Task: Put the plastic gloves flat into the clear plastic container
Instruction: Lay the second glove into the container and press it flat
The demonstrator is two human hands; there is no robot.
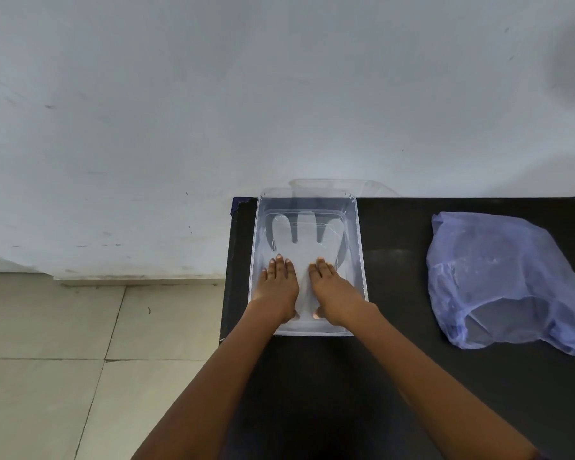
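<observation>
A clear plastic container (359, 247) stands at the left end of the black table. A translucent plastic glove (304, 240) lies flat on its bottom, fingers spread toward the wall. My left hand (278, 285) rests palm down on the glove's left cuff area. Beside it, my right hand (334, 287) presses palm down on the right cuff area. Both hands lie flat with fingers extended and hold nothing.
A blue translucent plastic bag (502, 277) lies on the black table (399, 293) to the right. A clear lid (332, 186) leans behind the container against the white wall. The table's left edge drops to a tiled floor (63, 343).
</observation>
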